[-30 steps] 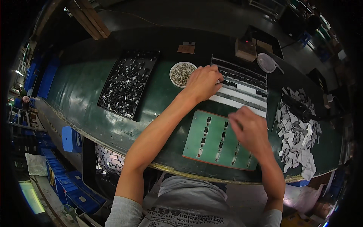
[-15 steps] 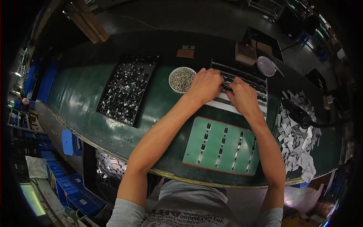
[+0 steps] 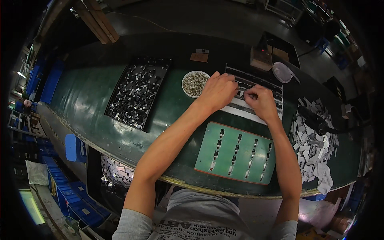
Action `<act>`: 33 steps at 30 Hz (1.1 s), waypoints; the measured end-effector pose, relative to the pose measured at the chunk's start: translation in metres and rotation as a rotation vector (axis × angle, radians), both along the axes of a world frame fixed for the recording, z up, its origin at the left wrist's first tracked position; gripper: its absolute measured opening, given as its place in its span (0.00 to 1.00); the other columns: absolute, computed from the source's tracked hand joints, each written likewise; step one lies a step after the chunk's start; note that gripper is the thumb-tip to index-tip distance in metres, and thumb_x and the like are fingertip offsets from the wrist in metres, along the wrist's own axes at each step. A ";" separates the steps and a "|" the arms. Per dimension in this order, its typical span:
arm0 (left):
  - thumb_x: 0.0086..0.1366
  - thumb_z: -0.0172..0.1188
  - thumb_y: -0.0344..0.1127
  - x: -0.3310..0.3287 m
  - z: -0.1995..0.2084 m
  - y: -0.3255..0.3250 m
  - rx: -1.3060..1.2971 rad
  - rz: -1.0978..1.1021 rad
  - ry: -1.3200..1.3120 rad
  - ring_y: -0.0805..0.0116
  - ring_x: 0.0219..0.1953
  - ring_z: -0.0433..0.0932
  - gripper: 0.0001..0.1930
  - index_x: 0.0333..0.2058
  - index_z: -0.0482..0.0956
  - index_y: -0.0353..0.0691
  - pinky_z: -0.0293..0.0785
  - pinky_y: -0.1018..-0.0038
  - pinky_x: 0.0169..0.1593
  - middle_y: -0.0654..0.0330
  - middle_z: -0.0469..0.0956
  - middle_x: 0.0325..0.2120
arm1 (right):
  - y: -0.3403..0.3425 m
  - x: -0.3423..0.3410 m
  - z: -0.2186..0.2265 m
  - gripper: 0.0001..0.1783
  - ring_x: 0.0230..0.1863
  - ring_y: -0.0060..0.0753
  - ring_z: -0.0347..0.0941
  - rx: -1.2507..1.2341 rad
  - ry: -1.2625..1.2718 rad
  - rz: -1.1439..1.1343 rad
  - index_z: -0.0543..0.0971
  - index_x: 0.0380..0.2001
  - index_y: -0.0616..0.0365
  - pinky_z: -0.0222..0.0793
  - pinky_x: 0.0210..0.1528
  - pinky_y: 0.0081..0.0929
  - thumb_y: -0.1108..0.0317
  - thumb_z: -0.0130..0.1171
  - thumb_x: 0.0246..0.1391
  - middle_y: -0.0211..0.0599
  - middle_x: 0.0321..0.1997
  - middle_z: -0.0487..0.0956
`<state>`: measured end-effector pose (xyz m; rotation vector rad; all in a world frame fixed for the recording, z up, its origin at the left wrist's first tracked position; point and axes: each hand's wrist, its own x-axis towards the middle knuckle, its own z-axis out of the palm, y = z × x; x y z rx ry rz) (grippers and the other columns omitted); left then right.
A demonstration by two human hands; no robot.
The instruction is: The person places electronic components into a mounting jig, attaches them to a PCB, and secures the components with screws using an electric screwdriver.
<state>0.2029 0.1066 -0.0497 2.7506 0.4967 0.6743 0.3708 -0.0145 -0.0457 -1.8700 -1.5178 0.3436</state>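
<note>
- At one to two o'clock from the view's centre, both hands work over a rack (image 3: pixel 244 113) of pale strips, with dark parts (image 3: pixel 277 96) in rows along it.
- The left hand (image 3: pixel 219 92), at one o'clock, has its fingers curled towards the rack's near left side; their tips are hidden, so I cannot tell whether they grip anything.
- The right hand (image 3: pixel 262 101), at two o'clock, has thumb and forefinger drawn close together over the rows; whether a small part sits between them, I cannot tell.
- To work well here, I would steady the strip with the left fingers, pinch one part by its sides with the right, and avoid brushing its neighbours.
- I would also keep the left wrist clear of the bowl (image 3: pixel 183 85) at twelve o'clock, which sits just beside it.
- Half a second ago the fingertips nearly met; now a gap shows between the hands.
- One second ago the right hand covered part of the green board (image 3: pixel 228 148) at four o'clock; now its rows show uncovered.
</note>
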 end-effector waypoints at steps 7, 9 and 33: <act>0.59 0.67 0.33 -0.021 0.010 -0.035 -0.196 -0.031 -0.119 0.57 0.37 0.79 0.05 0.31 0.86 0.38 0.69 0.63 0.44 0.58 0.80 0.29 | -0.042 -0.005 0.017 0.07 0.25 0.27 0.72 0.013 0.112 -0.017 0.85 0.32 0.65 0.68 0.30 0.27 0.73 0.66 0.49 0.35 0.27 0.78; 0.58 0.67 0.32 -0.030 0.021 -0.061 -0.311 -0.085 -0.133 0.57 0.34 0.79 0.05 0.30 0.86 0.38 0.70 0.64 0.44 0.58 0.80 0.28 | -0.065 -0.008 0.029 0.05 0.25 0.25 0.71 -0.009 0.113 -0.004 0.84 0.30 0.65 0.67 0.30 0.25 0.74 0.66 0.49 0.35 0.27 0.77; 0.52 0.70 0.32 -0.047 0.011 -0.177 -0.095 -0.227 -0.053 0.64 0.33 0.75 0.06 0.29 0.83 0.42 0.66 0.67 0.40 0.63 0.73 0.27 | -0.214 -0.036 0.031 0.09 0.26 0.37 0.71 -0.024 -0.361 -0.025 0.79 0.25 0.57 0.69 0.31 0.34 0.78 0.70 0.40 0.32 0.26 0.72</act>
